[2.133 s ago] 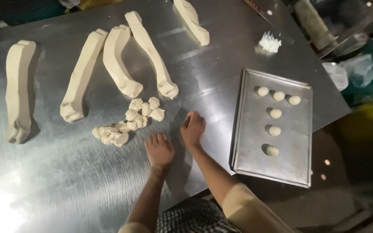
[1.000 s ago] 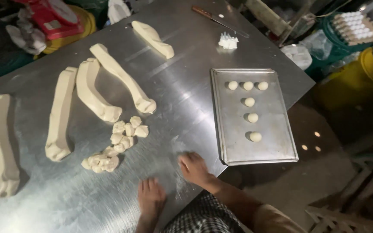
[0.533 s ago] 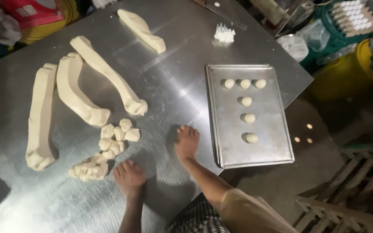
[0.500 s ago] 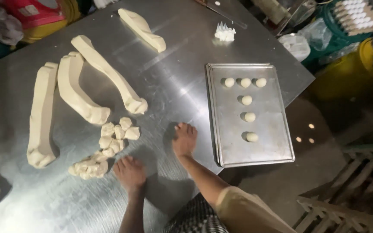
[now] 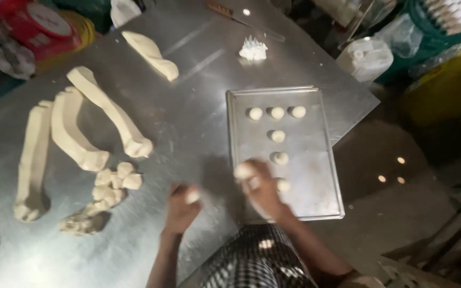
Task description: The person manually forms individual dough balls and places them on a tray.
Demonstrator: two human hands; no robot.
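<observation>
Steel table [image 5: 198,122], large and bare-topped: room for raw stock at one side and finished pieces at the other. Long dough logs [image 5: 108,112] laid out side by side at left, apart from one another, probably to prevent sticking; one shorter log [image 5: 150,53] farther back. Baking tray [image 5: 316,176] flat at right, within reach of the right hand, so that shaped pieces travel only a short way. On tray: three small dough balls [image 5: 277,112] in a row across the top, further ones in a column below, spaced apart and not touching. Heap of cut dough pieces [image 5: 112,189] near the ends of the logs, just left of the hands, as feed stock. Small white lump [image 5: 253,49] near the far edge; nature unclear. Left hand [image 5: 182,208] over bare table, curled around a small dough piece [image 5: 192,196]. Right hand [image 5: 260,186] at the near left part of the tray, fingers closed on a dough ball [image 5: 243,170]; motion blur, grip detail not resolvable. Versus half a second earlier: both hands then flat on the table, palms down, rolling; now lifted and closed on dough, right hand shifted rightward over the tray. Column on tray one ball longer than before, at the right hand. Logs and heap unchanged in layout; view shifted slightly.
</observation>
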